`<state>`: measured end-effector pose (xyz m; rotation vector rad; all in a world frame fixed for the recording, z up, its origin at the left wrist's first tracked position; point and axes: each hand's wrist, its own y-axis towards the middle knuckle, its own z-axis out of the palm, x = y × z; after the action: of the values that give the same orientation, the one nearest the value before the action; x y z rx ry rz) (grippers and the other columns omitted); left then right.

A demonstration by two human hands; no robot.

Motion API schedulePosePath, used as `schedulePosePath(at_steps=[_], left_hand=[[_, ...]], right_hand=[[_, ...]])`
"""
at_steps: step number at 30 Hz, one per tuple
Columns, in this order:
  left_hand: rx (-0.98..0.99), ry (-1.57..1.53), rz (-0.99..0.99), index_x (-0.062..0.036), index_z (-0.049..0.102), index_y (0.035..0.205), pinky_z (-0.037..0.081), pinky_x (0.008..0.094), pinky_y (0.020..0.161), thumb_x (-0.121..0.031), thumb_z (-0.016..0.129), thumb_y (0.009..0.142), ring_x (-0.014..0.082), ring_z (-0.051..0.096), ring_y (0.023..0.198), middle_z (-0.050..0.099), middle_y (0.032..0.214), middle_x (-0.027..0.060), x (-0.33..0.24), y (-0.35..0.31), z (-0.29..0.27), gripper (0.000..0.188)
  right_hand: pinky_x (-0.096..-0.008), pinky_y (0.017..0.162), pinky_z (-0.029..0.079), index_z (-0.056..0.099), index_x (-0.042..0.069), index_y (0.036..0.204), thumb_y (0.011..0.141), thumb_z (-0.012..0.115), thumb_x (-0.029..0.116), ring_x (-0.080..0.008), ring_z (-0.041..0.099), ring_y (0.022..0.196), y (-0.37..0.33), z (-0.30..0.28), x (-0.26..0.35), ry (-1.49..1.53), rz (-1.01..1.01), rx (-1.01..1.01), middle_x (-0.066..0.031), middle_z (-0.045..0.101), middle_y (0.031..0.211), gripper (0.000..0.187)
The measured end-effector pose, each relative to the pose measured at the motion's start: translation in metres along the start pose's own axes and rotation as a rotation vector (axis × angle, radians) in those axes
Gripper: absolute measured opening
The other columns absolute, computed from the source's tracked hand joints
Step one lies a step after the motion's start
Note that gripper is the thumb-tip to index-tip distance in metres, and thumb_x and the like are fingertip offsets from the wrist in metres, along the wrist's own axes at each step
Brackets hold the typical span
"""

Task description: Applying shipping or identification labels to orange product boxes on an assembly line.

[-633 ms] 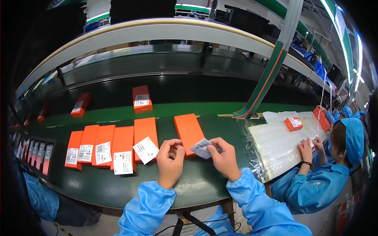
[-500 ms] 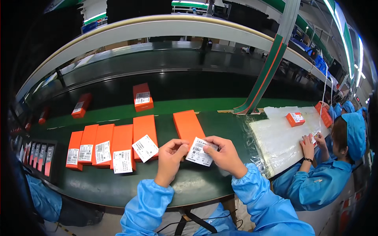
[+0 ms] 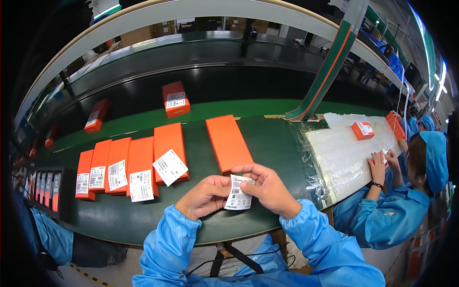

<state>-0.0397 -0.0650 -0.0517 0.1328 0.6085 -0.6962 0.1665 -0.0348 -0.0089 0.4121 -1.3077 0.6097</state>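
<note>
My right hand [image 3: 272, 189] pinches a white printed sticker label [image 3: 239, 196] between thumb and fingers, and the label curves. At the label's left edge, my left hand [image 3: 208, 195] is closed, its thumb and forefinger gripping that edge. Just beyond my hands lies an orange box [image 3: 229, 143] with no label on its visible top. To the left, an orange box [image 3: 169, 141] bears a tilted white label [image 3: 170, 167] that overhangs its side. Beside it, several more orange boxes [image 3: 142, 155] lie in a row, each with a white label near its front end.
A dark tray [image 3: 60, 191] of slim black-and-red boxes stands at far left. Behind the green bench [image 3: 272, 143], a labelled orange box [image 3: 175, 99] lies on the dark belt [image 3: 220, 86]. At right, a co-worker [image 3: 392, 210] works at a plastic-covered surface [image 3: 334, 158]; a green post [image 3: 330, 71] rises there.
The view has tipped downward. The label has moved nearer to me and off the front of the orange box, and it now curls between my fingers.
</note>
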Motion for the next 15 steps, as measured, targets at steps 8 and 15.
schedulePosePath(at_steps=[8, 15], left_hand=[[-0.126, -0.008, -0.085, 0.0028, 0.06, 0.112, 0.057, 0.0275, 0.063, -0.014, 0.055, 0.1, 0.0139, 0.068, 0.075, 0.066, 0.093, 0.0068, 0.011, 0.002, -0.002, 0.021], [-0.804, 0.579, 0.781, -0.0087, 0.052, 0.096, 0.041, 0.0206, 0.051, -0.016, 0.049, 0.102, 0.0054, 0.052, 0.063, 0.058, 0.081, -0.0002, 0.002, 0.002, 0.011, 0.01]], right_hand=[[-0.044, 0.092, 0.048, 0.071, 0.012, 0.103, 0.071, 0.079, 0.009, -0.029, 0.061, 0.102, -0.011, 0.0, 0.03, -1.278, -0.853, 0.053, -0.0046, 0.066, 0.105, 0.032], [-0.0209, 0.061, 0.045, 0.071, 0.0, 0.086, 0.086, 0.074, 0.011, -0.0061, 0.059, 0.07, 0.009, -0.021, 0.044, -0.325, -0.223, -0.608, -0.0028, 0.069, 0.079, 0.012]])
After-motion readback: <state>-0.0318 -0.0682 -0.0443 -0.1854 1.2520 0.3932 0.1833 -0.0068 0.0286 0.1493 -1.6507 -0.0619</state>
